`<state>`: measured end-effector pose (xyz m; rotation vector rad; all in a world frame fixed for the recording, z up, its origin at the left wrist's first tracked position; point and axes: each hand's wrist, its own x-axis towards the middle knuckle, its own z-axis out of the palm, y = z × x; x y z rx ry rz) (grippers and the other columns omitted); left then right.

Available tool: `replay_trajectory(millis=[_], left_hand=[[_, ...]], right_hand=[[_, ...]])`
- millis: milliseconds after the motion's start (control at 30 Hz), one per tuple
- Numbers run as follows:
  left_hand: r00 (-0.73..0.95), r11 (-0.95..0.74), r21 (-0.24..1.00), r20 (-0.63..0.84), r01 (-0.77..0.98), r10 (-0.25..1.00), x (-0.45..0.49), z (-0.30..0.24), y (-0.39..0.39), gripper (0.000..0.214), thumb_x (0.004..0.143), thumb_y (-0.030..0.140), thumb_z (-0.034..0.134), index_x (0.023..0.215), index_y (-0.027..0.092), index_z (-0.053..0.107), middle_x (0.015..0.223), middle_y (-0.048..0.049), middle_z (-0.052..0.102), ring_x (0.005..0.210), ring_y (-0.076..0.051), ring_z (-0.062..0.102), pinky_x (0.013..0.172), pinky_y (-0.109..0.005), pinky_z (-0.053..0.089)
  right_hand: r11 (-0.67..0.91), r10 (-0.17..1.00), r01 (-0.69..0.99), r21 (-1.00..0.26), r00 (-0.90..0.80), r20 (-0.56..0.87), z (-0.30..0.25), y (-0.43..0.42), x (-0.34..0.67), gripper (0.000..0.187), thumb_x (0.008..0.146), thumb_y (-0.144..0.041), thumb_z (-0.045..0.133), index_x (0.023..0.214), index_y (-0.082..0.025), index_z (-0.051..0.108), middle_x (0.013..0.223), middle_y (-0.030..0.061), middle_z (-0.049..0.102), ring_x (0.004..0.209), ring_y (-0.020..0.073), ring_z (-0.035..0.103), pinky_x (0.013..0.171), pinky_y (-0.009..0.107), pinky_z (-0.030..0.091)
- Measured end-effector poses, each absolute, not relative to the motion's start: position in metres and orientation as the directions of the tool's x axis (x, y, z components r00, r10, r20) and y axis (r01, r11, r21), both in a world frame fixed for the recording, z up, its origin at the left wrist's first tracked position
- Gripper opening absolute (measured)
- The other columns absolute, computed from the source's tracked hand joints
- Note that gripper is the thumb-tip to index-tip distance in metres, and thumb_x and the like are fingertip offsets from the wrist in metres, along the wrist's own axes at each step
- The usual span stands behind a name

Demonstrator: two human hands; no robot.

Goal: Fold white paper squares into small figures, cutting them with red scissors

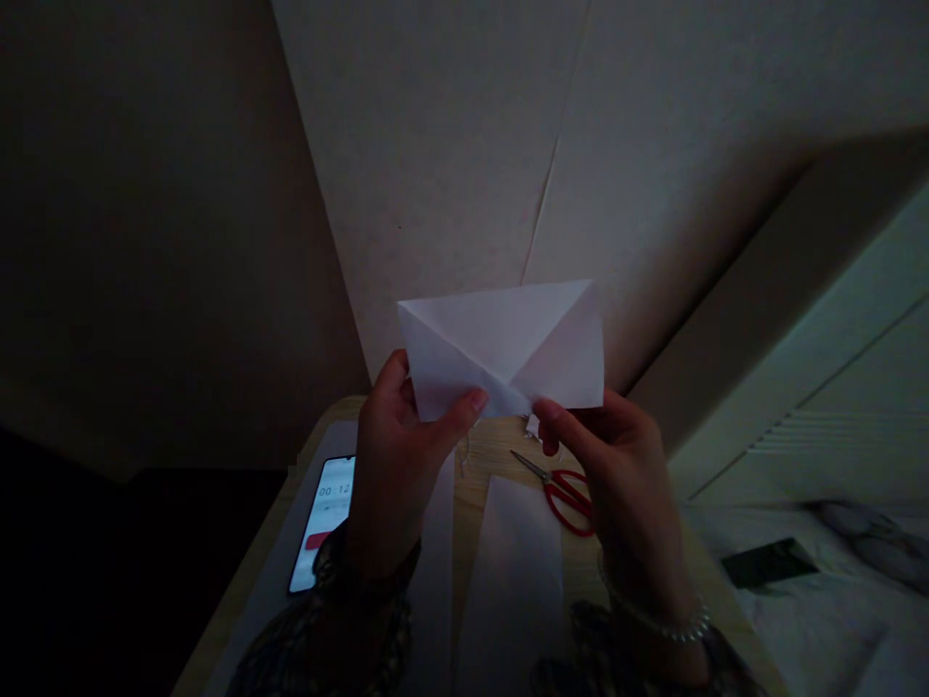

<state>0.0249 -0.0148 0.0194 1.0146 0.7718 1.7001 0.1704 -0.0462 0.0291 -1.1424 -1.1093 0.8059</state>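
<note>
I hold a folded white sheet of paper up in front of me, with diagonal creases meeting near its lower middle. My left hand pinches its lower left edge, thumb on the front. My right hand pinches the lower edge near the middle with thumb and forefinger. Both hands hover above a small wooden table.
Red-handled scissors lie on the table under my right hand. A phone with a lit timer screen lies at the left. More white paper lies on the table. A bed with a dark object is at the right. A wall is close behind.
</note>
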Motion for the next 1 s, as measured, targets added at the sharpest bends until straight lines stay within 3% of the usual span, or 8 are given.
replay_trajectory(millis=[233, 400, 633, 800, 1000], left_hand=[[-0.154, -0.226, 0.801, 0.168, -0.555, 0.974, 0.0336, 0.0172, -0.0200, 0.029, 0.068, 0.025, 0.088, 0.094, 0.020, 0.075, 0.086, -0.0007, 0.078, 0.077, -0.019, 0.071, 0.072, -0.028, 0.057], [-0.086, -0.151, 0.811, 0.125, -0.564, 0.988, 0.0338, 0.0198, -0.0221, 0.030, 0.059, 0.021, 0.093, 0.084, 0.021, 0.076, 0.084, 0.0001, 0.079, 0.076, -0.019, 0.072, 0.074, -0.028, 0.059], [-0.074, -0.132, 0.797, 0.110, -0.589, 0.991, 0.0363, 0.0231, -0.0223, 0.034, 0.059, 0.017, 0.091, 0.089, 0.024, 0.076, 0.087, 0.0013, 0.080, 0.085, -0.019, 0.074, 0.081, -0.028, 0.061], [-0.069, -0.125, 0.805, 0.104, -0.580, 0.992, 0.0349, 0.0196, -0.0215, 0.024, 0.057, 0.018, 0.088, 0.077, 0.023, 0.076, 0.075, 0.0022, 0.078, 0.073, -0.017, 0.070, 0.070, -0.027, 0.060], [0.009, -0.089, 0.813, 0.115, -0.576, 0.993, 0.0310, 0.0182, -0.0201, 0.021, 0.062, 0.021, 0.090, 0.078, 0.025, 0.077, 0.073, 0.0029, 0.077, 0.072, -0.016, 0.069, 0.069, -0.026, 0.058]], right_hand=[[0.283, 0.916, 0.028, -0.959, 0.290, 0.278, 0.0286, -0.0490, 0.1658, 0.019, 0.074, -0.025, 0.080, 0.060, -0.020, 0.069, 0.051, -0.0064, 0.060, 0.049, 0.0072, 0.053, 0.048, 0.019, 0.039], [0.290, 0.917, 0.050, -0.956, 0.271, 0.293, 0.0292, -0.0503, 0.1668, 0.017, 0.074, -0.026, 0.080, 0.062, -0.020, 0.070, 0.052, -0.0066, 0.062, 0.050, 0.0067, 0.053, 0.049, 0.019, 0.038], [0.328, 0.902, 0.129, -0.936, 0.253, 0.351, 0.0307, -0.0500, 0.1653, 0.018, 0.076, -0.025, 0.078, 0.061, -0.020, 0.068, 0.051, -0.0068, 0.060, 0.049, 0.0070, 0.049, 0.046, 0.021, 0.033], [0.338, 0.897, 0.154, -0.928, 0.247, 0.367, 0.0307, -0.0499, 0.1649, 0.017, 0.076, -0.026, 0.078, 0.063, -0.021, 0.069, 0.052, -0.0065, 0.061, 0.050, 0.0079, 0.051, 0.046, 0.021, 0.035], [0.343, 0.887, 0.170, -0.924, 0.264, 0.378, 0.0299, -0.0479, 0.1671, 0.016, 0.075, -0.026, 0.079, 0.062, -0.021, 0.070, 0.053, -0.0058, 0.063, 0.050, 0.0082, 0.052, 0.047, 0.021, 0.037]])
